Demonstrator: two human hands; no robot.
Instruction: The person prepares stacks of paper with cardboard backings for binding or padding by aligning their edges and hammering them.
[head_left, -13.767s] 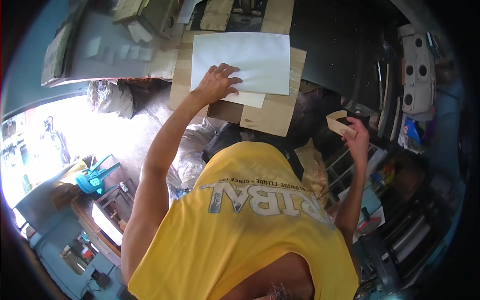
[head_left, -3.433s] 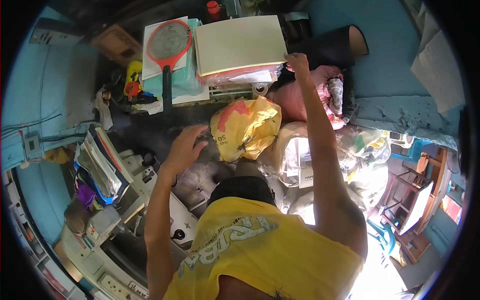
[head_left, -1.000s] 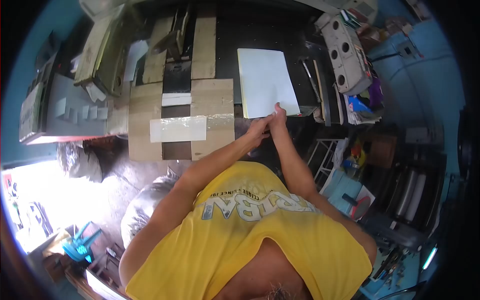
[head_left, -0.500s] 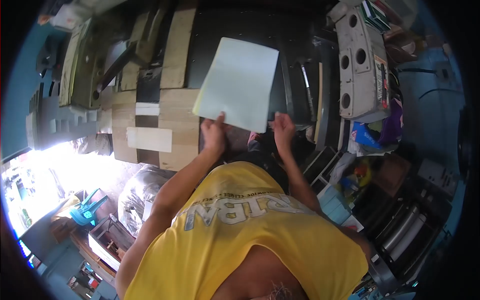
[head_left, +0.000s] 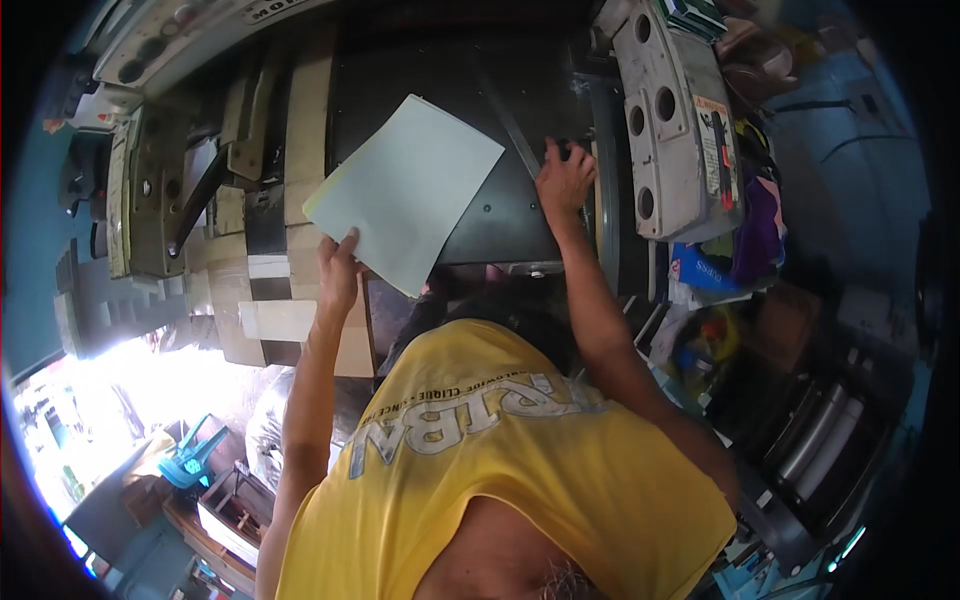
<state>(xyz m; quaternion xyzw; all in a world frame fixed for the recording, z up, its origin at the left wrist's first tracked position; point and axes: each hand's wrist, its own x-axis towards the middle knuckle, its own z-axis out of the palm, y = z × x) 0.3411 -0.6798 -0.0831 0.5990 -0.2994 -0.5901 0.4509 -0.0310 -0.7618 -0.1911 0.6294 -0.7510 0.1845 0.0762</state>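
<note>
A pale stack of paper sheets point(head_left: 408, 190), with a yellowish edge at its left, lies tilted over a dark metal surface point(head_left: 500, 225). My left hand point(head_left: 340, 270) pinches the stack's lower left edge, thumb on top. At the right, my right hand point(head_left: 566, 180) rests by the right end of a long dark bar point(head_left: 508, 125) that slants across the surface. Its fingers are bent and somewhat apart, and nothing shows between them.
A grey machine housing point(head_left: 690, 130) with round holes stands at the right. Cardboard strips point(head_left: 308, 130) and a metal bracket point(head_left: 240, 160) are on the left. Below right of the housing sit blue and purple bags point(head_left: 760, 230). A turquoise plastic chair point(head_left: 192, 455) stands lower left.
My left hand has moved left with the paper, which has turned and tilted further. My right hand has moved up onto the dark surface beside the bar. The view has shifted.
</note>
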